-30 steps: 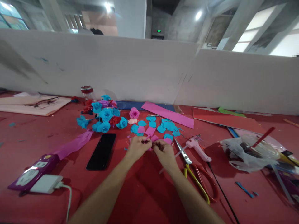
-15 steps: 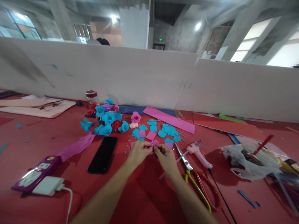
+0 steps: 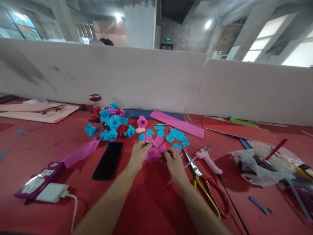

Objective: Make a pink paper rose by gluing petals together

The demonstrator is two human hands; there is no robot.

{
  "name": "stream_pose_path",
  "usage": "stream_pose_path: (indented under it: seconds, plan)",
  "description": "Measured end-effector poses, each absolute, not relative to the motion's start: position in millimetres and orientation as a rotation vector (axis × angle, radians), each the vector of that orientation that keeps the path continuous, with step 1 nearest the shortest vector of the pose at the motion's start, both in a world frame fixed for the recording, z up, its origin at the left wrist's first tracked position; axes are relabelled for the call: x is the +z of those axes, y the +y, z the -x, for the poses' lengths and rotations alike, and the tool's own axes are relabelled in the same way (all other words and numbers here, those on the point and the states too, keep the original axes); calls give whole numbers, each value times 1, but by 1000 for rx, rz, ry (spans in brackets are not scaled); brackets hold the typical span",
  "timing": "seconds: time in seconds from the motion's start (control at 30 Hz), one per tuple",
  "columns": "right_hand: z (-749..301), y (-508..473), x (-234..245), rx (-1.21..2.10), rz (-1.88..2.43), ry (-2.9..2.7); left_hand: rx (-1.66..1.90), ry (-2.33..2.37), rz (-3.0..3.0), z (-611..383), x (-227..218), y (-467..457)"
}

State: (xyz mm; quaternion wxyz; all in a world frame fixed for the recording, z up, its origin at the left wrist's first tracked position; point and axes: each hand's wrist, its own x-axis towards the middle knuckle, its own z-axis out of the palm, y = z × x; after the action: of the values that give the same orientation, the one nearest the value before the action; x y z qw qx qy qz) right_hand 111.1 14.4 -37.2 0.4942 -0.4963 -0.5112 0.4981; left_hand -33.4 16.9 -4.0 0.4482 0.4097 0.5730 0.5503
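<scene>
My left hand (image 3: pixel 140 154) is pinched on a small pink paper petal (image 3: pixel 146 138), which sticks up past the fingertips. My right hand (image 3: pixel 174 160) has its fingers drawn together beside more pink paper petals (image 3: pixel 154 154); whatever they grip is too small to make out. A gap with pink petals in it lies between the two hands. Just beyond are cut blue paper petals (image 3: pixel 178 134) and a finished pink paper flower (image 3: pixel 142 121). Scissors (image 3: pixel 195 167) with red and yellow handles lie right of my right hand, near a pink glue gun (image 3: pixel 208 160).
A bunch of blue, red and purple paper flowers (image 3: pixel 113 123) stands at back left, behind a black phone (image 3: pixel 108 161). Farther left is a purple power strip (image 3: pixel 40 180) with a white charger. A plastic bag with a cup (image 3: pixel 264 166) sits right. A white partition (image 3: pixel 137 78) borders the table.
My hands were together over a pink paper piece; now they are apart, the left moved left and the right slightly right. Pink petals show between them.
</scene>
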Motion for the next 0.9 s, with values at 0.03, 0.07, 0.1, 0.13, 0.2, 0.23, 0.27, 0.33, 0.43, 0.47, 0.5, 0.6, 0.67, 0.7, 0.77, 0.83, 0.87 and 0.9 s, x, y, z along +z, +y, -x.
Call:
stream_pose_path:
  seconds: [0.03,0.07,0.1,0.13,0.2,0.23,0.27,0.33,0.43,0.47,0.5,0.6,0.67,0.7,0.77,0.83,0.87,0.9]
  plan:
    - [-111,15,-38,1200,1215,-1264,1394,1400,-939,35,-3,18]
    - [-112,16,-39,1174,1243,-1310,1389,1370,-883,37,-3,19]
    - [-113,17,-40,1148,1271,-1366,1394,1333,-836,39,-3,20]
    - [-113,18,-40,1133,1295,-1406,1403,1291,-801,40,-3,22]
    - [-114,17,-39,1087,1320,-1443,1409,1217,-752,43,-4,24]
    - [-114,16,-36,1044,1323,-1440,1415,1186,-742,43,-4,24]
    - [-114,15,-34,995,1322,-1437,1414,1158,-743,43,-4,24]
    - [-113,12,-26,1001,1298,-1391,1385,1114,-772,41,-4,23]
    - [-111,7,-16,1289,1202,-1214,1268,1100,-832,35,-2,18]
    - [-110,6,-13,1348,1165,-1153,1224,1113,-859,33,-1,16]
    - [-110,6,-12,1362,1137,-1105,1183,1130,-899,30,-1,14]
    - [-111,6,-12,1327,1088,-1029,1135,1162,-982,26,0,11]
    - [-112,8,-13,1361,1065,-1001,1145,1162,-973,25,0,10]
    - [-112,8,-13,1379,1058,-999,1150,1160,-964,25,1,10]
    - [-111,8,-14,1389,1056,-993,1152,1153,-959,25,2,11]
    - [-111,8,-15,1384,1063,-982,1142,1150,-961,25,3,11]
    - [-111,8,-15,1370,1070,-975,1138,1153,-959,25,3,11]
    - [-112,8,-15,1331,1079,-979,1137,1158,-954,26,2,11]
